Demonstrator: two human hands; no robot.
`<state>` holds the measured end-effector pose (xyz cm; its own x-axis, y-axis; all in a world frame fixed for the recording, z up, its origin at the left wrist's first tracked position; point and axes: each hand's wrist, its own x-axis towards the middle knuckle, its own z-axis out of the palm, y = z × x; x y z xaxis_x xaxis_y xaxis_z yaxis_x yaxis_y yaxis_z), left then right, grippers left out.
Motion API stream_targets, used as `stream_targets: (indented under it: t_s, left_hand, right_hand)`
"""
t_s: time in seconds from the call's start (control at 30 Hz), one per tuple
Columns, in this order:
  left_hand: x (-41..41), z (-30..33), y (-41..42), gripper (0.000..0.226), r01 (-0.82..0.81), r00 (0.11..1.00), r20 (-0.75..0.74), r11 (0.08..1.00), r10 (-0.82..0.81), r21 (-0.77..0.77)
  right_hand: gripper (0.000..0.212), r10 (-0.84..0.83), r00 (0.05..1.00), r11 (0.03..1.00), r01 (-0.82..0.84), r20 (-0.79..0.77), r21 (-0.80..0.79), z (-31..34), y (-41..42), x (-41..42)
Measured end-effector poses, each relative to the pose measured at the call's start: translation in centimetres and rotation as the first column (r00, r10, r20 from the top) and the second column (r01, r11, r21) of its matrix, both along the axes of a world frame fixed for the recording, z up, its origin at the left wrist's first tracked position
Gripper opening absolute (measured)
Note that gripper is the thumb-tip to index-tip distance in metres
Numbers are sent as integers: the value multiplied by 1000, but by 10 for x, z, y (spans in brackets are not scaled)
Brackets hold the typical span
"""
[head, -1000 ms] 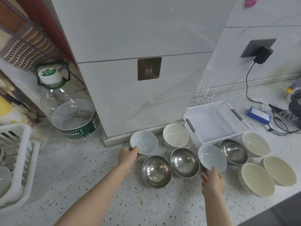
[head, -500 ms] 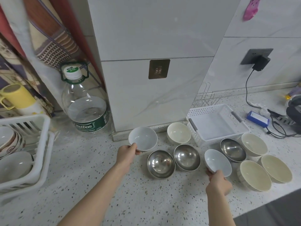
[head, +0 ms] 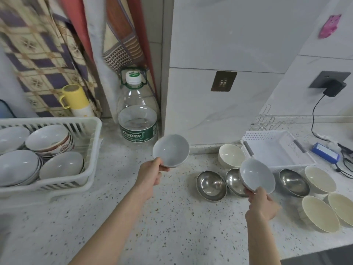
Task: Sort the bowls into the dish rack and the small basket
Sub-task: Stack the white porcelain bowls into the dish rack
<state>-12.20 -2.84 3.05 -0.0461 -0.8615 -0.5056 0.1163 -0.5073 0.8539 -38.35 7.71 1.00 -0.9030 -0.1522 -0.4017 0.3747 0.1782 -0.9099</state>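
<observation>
**Two white bowls held above a speckled desk**

The desk (head: 172, 226) is a pale stone surface flecked with dark and brown specks, running from a window corner on the left to a tiled wall on the right. A white marbled pillar (head: 219, 64) rises from its back edge, with a small brown hook plate (head: 223, 81) stuck on it. Left of the pillar hang patterned curtains (head: 47, 54); below them stand a yellow cup (head: 73, 96) and a large clear water bottle (head: 138, 115) with a green label.

The left hand (head: 150, 175) holds a white bowl (head: 171, 153) off the desk, its fingers curled round the near rim, the thumb inside. The right hand (head: 262, 204) pinches the near rim of a second white bowl (head: 257, 175), tilted and raised in front of the steel bowls (head: 211, 185).

The dish rack (head: 91, 150), white plastic, sits at the left and already carries several stacked white bowls. The small basket (head: 277, 150), white and shallow, lies at the right against the pillar's foot, with a wire rack just behind it. Cream bowls (head: 321, 215) and another steel bowl (head: 294, 182) rest on the desk near the basket. On the right wall a dark socket (head: 330, 81) holds a black charger, its cable trailing down to a blue device (head: 325, 153).
</observation>
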Motion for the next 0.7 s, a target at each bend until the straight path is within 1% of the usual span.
stream_targets:
  t_s: [0.1,0.2,0.3,0.4,0.47,0.53,0.63,0.7]
  left_hand:
    - [40,15,2,17,-51,998,-32,998,50,-23]
    - [85,29,2,16,-129,989,-76,990,125,-56]
    - [135,39,-2,15,-205,974,-117,976,196,-78]
    - [186,45,-5,22,-256,962,-115,964,246,-73]
    - [221,47,-5,22,-309,946,-129,947,296,-90]
    - [253,48,-5,18,-346,937,-96,931,336,-120]
    - [292,48,-3,15,-370,927,9,917,376,-152]
    - [314,47,-1,12,-398,914,14,904,405,-155]
  right_hand:
    - [14,114,993,993,-114,-20,-30,13,-19,41]
    - [11,269,963,960,-270,-31,-69,28,-35,89]
    - [19,431,899,891,-438,-74,-121,42,-51,142]
    - [19,564,822,804,-568,-77,-174,56,-68,198]
    - [18,650,755,738,-654,-83,-169,63,-79,233]
    - [19,735,668,656,-744,-116,-130,67,-89,268]
    - [18,850,497,502,-865,-175,-20,68,-105,314]
    - [19,901,382,401,-914,-205,61,66,-114,340]
